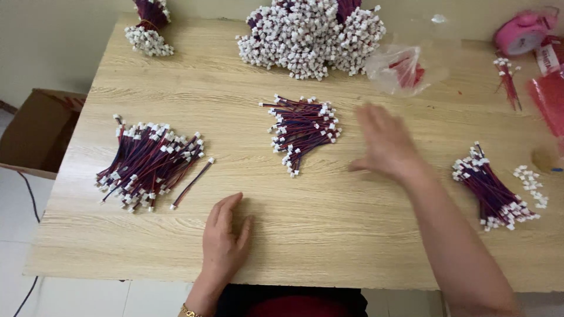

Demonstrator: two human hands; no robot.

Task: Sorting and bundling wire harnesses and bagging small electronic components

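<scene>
Left hand [225, 238] flat and empty on the desk [329, 235], right hand [385, 147] blurred, fingers spread, holding nothing, just beside the middle wire bundle [302, 130]; sorted piles lie apart, left pile [147, 164], right pile [493, 191].

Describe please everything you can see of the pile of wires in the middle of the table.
The middle pile of wires is a loose bundle of short red and dark cables, each ending in a small white plastic connector. The cables lie roughly parallel, fanned a little, with connectors clustered at the right side and the lower end. It rests flat on the light wooden table, apart from the other piles. The right hand, blurred, hovers just to its right; whether it touches the pile cannot be told.
</scene>
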